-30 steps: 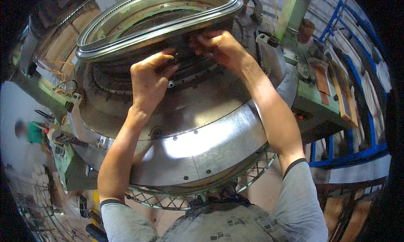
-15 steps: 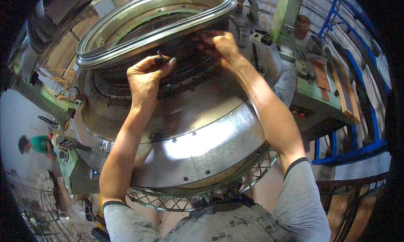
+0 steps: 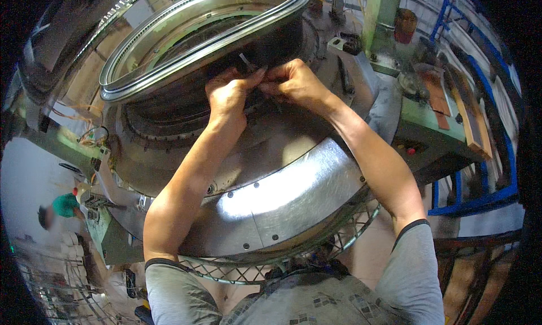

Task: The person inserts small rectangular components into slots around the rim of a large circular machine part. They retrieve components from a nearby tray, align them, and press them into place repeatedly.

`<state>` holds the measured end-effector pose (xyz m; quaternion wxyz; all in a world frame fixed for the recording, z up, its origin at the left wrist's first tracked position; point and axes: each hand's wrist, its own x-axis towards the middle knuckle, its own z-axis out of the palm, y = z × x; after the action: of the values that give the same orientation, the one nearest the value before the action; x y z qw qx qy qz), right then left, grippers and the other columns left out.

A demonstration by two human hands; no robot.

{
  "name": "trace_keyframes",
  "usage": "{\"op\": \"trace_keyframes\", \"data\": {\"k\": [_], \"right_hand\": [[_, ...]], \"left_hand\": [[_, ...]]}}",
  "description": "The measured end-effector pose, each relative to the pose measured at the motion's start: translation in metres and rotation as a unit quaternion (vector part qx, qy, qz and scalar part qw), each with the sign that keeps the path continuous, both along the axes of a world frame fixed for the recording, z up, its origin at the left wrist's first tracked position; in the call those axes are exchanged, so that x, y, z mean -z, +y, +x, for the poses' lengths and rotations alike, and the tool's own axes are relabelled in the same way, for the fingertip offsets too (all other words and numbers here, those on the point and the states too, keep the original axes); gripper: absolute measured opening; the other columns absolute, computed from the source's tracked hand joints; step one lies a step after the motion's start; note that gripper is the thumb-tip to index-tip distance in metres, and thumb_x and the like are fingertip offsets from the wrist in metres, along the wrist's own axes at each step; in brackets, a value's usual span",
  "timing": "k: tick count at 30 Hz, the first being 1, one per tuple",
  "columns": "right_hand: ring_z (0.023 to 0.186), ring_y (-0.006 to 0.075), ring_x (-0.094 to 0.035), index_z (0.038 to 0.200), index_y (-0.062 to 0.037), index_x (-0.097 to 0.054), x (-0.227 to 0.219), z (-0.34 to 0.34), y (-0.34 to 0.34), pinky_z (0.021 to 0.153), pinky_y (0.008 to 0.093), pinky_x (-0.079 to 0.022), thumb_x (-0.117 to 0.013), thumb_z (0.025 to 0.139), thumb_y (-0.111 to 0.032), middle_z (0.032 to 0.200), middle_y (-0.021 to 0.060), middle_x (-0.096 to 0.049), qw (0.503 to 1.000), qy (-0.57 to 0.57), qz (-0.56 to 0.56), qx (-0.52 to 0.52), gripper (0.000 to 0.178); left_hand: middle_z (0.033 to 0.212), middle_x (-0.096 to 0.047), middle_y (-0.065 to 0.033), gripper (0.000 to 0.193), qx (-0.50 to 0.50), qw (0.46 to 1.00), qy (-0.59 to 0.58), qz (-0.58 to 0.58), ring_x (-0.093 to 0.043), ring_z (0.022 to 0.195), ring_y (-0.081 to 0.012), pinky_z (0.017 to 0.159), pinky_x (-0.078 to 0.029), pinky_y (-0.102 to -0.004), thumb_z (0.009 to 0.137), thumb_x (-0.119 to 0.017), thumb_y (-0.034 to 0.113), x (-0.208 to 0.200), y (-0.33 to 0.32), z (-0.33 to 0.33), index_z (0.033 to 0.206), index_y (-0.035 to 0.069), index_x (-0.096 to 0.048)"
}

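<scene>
My left hand [image 3: 227, 96] and my right hand [image 3: 298, 86] meet in front of the dark outer wall [image 3: 186, 90] of a large round machine, below its shiny metal rim [image 3: 197, 57]. The left fingers are pinched together, and a small thin light-coloured metal piece [image 3: 244, 59] sticks up beside their tips. My right thumb and fingers are also closed, their tips against or very near the left ones; whatever they pinch is hidden. Beneath both forearms curves the machine's broad, bright metal skirt [image 3: 299, 178] with several bolts.
On the right stands a green machine bench [image 3: 435, 130] with tools and a wood-edged frame [image 3: 468, 119]. Beyond it is a blue metal rack [image 3: 499, 184] with pale material. A green post [image 3: 383, 25] rises behind. At far left, another person in green [image 3: 65, 205] stands apart.
My left hand has moved right with the small piece it holds. My right hand has shifted slightly down and now meets the left. The view has tilted a little.
</scene>
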<state>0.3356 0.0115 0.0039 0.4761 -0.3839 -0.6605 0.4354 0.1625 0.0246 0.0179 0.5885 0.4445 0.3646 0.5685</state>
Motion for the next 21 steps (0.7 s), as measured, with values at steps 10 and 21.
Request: {"op": "trace_keyframes", "data": {"k": [10, 21], "right_hand": [[0.056, 0.005, -0.053, 0.085, -0.0046, -0.076, 0.022, 0.008, 0.021, 0.049, 0.0241, -0.042, -0.075, 0.09, -0.016, 0.065, -0.0027, -0.064, 0.982, -0.055, 0.102, 0.147, 0.013], [0.068, 0.0169, -0.066, 0.093, -0.0033, -0.078, 0.025, 0.007, 0.028, 0.063, 0.0318, -0.052, -0.074, 0.082, -0.015, 0.08, 0.0124, -0.071, 0.968, -0.105, 0.121, 0.192, 0.016]], "left_hand": [[0.11, -0.073, -0.0176, 0.028, -0.088, 0.86, 0.352, 0.358, -0.07, 0.097, -0.0256, 0.086, -0.054, -0.0327, 0.081, -0.074, 0.0, 0.023, -0.004, -0.018, 0.108, 0.0, -0.07], [0.146, -0.052, -0.0112, 0.043, -0.177, 0.638, 0.544, 0.515, -0.049, 0.125, -0.0352, 0.099, -0.042, -0.0519, 0.067, -0.069, -0.001, 0.031, -0.01, -0.011, 0.11, 0.007, -0.07]]}}
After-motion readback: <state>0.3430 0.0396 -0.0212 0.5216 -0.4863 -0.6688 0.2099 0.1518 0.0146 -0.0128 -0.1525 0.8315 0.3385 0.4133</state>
